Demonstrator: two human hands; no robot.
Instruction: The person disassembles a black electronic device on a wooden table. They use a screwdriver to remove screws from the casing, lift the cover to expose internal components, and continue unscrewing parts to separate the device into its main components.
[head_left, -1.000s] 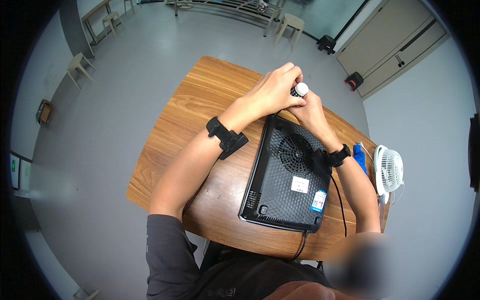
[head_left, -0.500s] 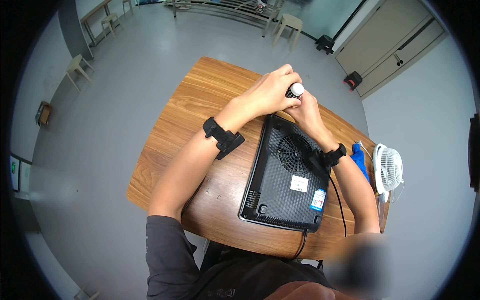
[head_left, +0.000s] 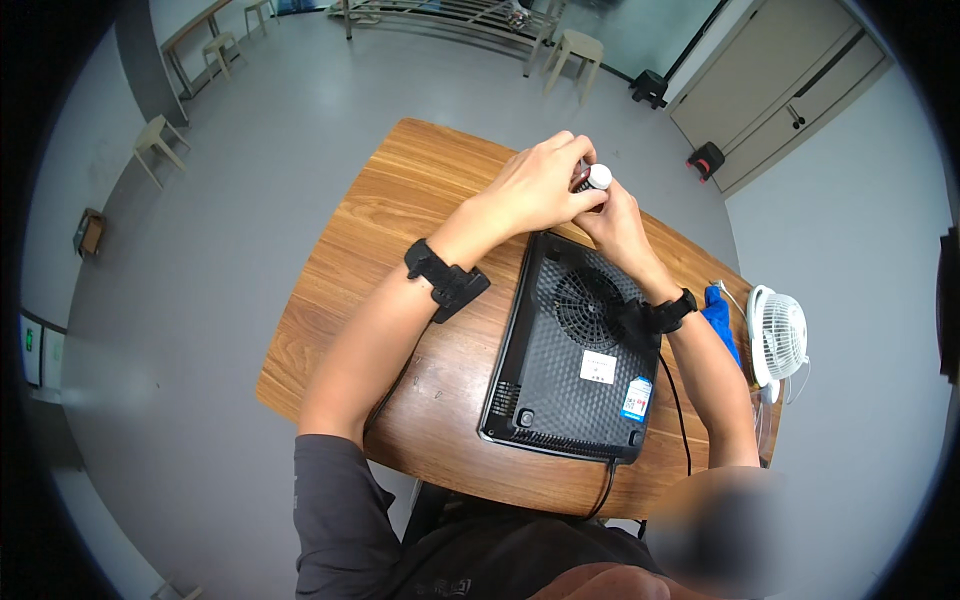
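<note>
A small dark bottle with a white cap (head_left: 599,177) is held above the far part of the wooden table (head_left: 345,255). My left hand (head_left: 548,185) curls round it from the left, thumb and fingers closed on its side. Just to the right and below, my right hand (head_left: 613,218) is pressed up against the bottle with bent fingers, partly hidden behind my left hand. Between my forearms lies a black induction cooker (head_left: 560,395), underside up, showing its round fan grille, feet and two stickers.
A white fan (head_left: 778,335) stands at the table's right edge, beside a blue cloth (head_left: 718,318). One black cord (head_left: 608,490) leaves the cooker's near edge. Beyond the table are stools (head_left: 578,55), a metal rack (head_left: 450,18) and a door (head_left: 785,95).
The bottle has turned slightly in my hands, its white cap shifting a little right and up. Both hands stay in nearly the same place; the cooker has not moved.
</note>
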